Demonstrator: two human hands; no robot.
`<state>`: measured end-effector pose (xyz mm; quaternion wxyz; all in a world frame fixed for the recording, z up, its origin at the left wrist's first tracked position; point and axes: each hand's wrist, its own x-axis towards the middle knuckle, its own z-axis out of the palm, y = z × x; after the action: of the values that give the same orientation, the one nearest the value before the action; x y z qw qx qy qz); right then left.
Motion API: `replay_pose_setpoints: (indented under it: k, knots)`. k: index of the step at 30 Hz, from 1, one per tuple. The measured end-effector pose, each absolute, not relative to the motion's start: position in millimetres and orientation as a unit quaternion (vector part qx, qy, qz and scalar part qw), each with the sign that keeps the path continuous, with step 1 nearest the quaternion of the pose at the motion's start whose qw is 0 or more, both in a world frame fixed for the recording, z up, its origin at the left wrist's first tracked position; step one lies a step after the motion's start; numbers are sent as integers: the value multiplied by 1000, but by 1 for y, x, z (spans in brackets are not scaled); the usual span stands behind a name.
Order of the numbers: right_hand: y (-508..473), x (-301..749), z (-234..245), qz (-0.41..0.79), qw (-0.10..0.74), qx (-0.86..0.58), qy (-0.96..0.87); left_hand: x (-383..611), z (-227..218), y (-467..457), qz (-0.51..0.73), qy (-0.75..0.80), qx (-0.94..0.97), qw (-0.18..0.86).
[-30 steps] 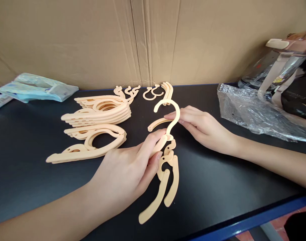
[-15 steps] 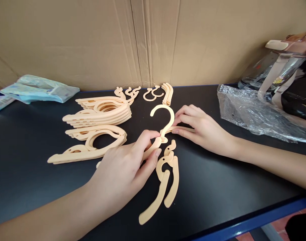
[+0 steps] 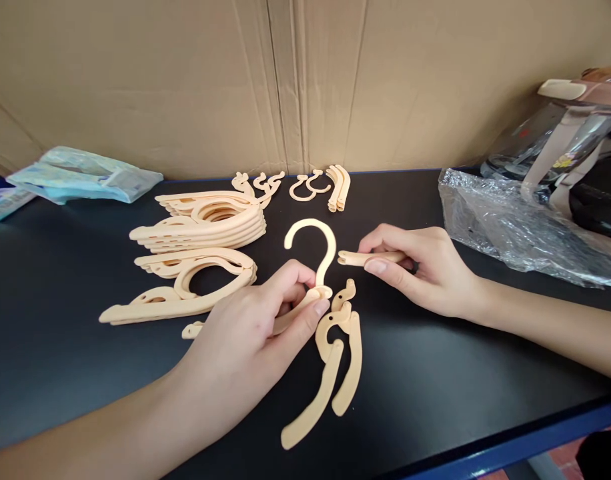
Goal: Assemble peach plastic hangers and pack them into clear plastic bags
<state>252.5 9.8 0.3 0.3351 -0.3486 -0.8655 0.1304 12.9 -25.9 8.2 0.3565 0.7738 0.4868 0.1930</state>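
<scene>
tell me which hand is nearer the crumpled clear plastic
Right. The right hand is to the left of the crumpled clear plastic, not touching it; the left hand is much farther left.

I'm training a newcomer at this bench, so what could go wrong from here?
The left hand holds the hooked piece near the hook's base, so it might twist or slip.
The right hand holds a slim piece with one end sticking out; that end could knock the hook.
The hanger parts lying close to the left hand may get nudged.
</scene>
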Motion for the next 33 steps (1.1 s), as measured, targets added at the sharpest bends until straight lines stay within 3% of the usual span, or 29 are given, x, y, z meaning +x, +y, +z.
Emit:
replay_pose_setpoints:
  k: [6,16,33]
  knots:
    - [8,251,3,30,307,-215,-927,17,16,-25,229,486,716,446]
    - [6,247,0,-14,265,-193,-945,10,21,-23,188,461,600,626]
    - [3,245,1,-118,263,-181,-940,10,22,-20,187,460,610,617]
